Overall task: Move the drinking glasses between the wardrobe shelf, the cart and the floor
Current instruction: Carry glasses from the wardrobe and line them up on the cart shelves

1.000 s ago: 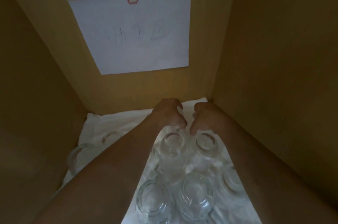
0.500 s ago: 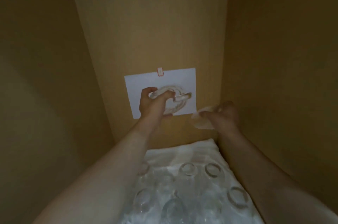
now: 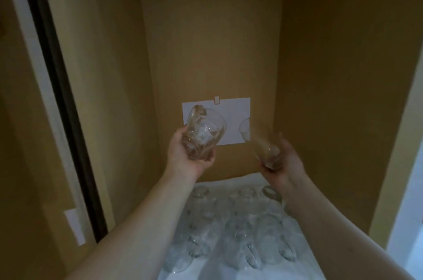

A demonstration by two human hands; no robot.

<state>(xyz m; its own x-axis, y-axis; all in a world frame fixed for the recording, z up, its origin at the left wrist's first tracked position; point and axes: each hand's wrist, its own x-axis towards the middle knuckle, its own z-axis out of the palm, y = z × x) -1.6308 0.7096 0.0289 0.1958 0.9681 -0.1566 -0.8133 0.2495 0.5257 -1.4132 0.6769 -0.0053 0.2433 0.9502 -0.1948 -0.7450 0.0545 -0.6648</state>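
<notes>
At the far left a dark door edge (image 3: 66, 106) and a pale frame strip run down the opening of the wardrobe, with a small white tag (image 3: 74, 226) stuck low on the side panel. Moving inward, the left hand (image 3: 190, 154) is raised palm up well above the shelf, its fingers curled round the lower body of a clear drinking glass (image 3: 204, 131); the glass tilts with its mouth up and toward the back wall, probably because a grip round the base keeps fingers off the rim and gives a firm hold for carrying. Behind it a white sheet of paper (image 3: 233, 119) is fixed to the back panel by a small red-edged clip (image 3: 216, 100). Below, between the forearms, the wardrobe shelf (image 3: 229, 257) is lined with a white cloth, likely as padding, and it holds the remaining glasses (image 3: 240, 234), packed close together in rows; blur and dim light make their count and which way up they stand uncertain. To the right, the right hand (image 3: 282, 160) grips the base of a second glass (image 3: 258, 142), fingers wrapped round it, its mouth leaning left toward the paper and smeared by motion. Both held glasses are clear of the shelf, so each hand appears to be carrying one away, presumably toward the cart or floor, neither of which is visible.
</notes>
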